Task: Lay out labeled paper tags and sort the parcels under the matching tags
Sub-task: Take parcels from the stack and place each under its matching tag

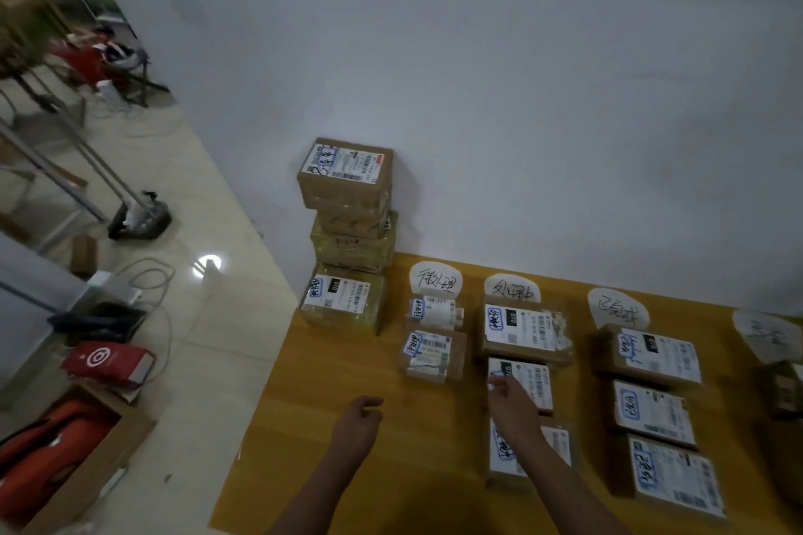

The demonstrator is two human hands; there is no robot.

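Parcels (pixel 347 230) not yet sorted are stacked three high, upright and slightly staggered, at the far left corner of the counter (pixel 347 361), against the wall (pixel 521 100). Four paper tags (pixel 436 280) are laid in a row along the wall edge to the right of the stack, and sorted parcels are lined up in columns beneath them. The left hand (pixel 358 413) is held over bare counter with its fingers loosely curled and nothing in them. The stack lies straight ahead of it and a little to the left, well apart. The right hand (pixel 506 389) is stretched over the second column, at the near left corner of the middle parcel (pixel 532 382). Whether its fingers are pinching that parcel or only touching it cannot be told, as they are blurred. For a reach to the stack, the left hand is judged the nearer of the two.
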